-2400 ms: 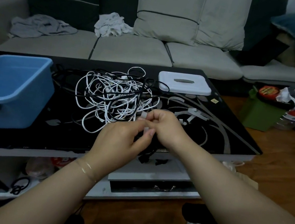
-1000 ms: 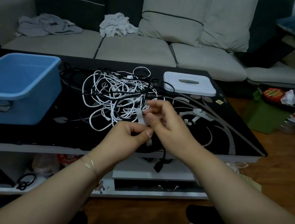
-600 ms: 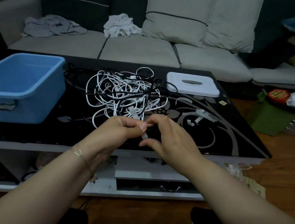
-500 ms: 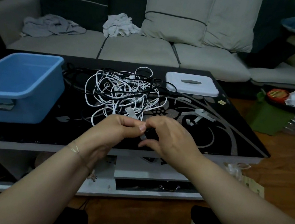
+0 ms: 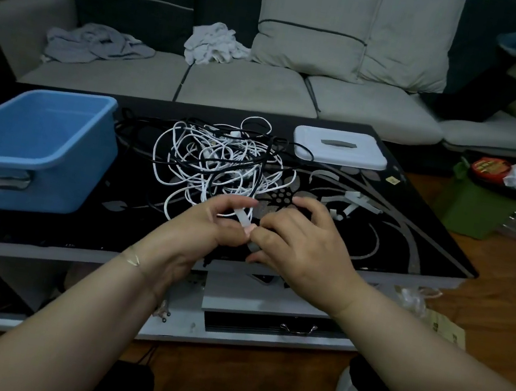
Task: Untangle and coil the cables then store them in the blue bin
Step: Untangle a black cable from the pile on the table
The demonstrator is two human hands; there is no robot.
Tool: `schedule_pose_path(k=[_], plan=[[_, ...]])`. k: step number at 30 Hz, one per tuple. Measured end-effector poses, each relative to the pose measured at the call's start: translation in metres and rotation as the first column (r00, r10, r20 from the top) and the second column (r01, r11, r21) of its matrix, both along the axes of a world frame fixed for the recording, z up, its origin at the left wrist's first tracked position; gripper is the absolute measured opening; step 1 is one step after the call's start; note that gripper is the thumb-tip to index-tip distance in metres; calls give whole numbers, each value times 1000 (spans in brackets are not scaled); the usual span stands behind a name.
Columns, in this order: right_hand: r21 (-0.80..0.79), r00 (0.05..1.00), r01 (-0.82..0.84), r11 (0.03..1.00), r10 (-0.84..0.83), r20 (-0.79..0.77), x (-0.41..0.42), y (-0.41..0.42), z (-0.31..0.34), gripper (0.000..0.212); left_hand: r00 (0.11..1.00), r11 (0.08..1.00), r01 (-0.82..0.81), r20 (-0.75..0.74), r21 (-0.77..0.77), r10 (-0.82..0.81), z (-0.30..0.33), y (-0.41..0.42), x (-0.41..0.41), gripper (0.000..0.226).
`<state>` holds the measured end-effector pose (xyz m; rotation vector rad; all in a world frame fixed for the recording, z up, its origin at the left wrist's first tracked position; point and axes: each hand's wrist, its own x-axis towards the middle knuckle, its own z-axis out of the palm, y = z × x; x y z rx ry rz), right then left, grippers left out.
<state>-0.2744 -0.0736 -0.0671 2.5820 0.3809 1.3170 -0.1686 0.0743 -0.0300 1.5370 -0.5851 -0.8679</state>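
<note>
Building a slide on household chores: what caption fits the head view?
Both hands, left hand and right hand, pinch a white cable end beside the cable tangle; blue bin waits.

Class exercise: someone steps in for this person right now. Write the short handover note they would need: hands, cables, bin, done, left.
Left hand and right hand both pinch a white cable end over the table's near edge.
The tangle of white and black cables lies mid-table, still knotted.
The blue bin stands at the table's left; no cable shows in it.
Done: nothing coiled or stored.
Left: free each cable, coil it, put it in the bin.
</note>
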Motion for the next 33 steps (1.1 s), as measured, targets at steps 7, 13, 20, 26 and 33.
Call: schedule_pose_path(k=[7, 13, 20, 26, 33], plan=[[-48, 992, 43, 998, -37, 123, 3, 6, -4, 22, 1000, 1000, 9, 18, 27, -9, -2, 0, 5, 38], [-125, 985, 33, 992, -11, 172, 2, 3, -6, 26, 999, 998, 50, -15, 35, -49, 0, 4, 4, 19], [-125, 986, 25, 992, -3, 170, 2, 1, 0, 28, 996, 1000, 26, 80, 4, -26, -4, 4, 5, 6], [-62, 991, 25, 998, -16, 134, 5, 6, 9, 26, 940, 993, -110, 321, -47, 119, -3, 0, -4, 25], [151, 997, 57, 987, -63, 39, 8, 11, 16, 44, 778, 983, -175, 603, -62, 176, -1, -1, -5, 30]])
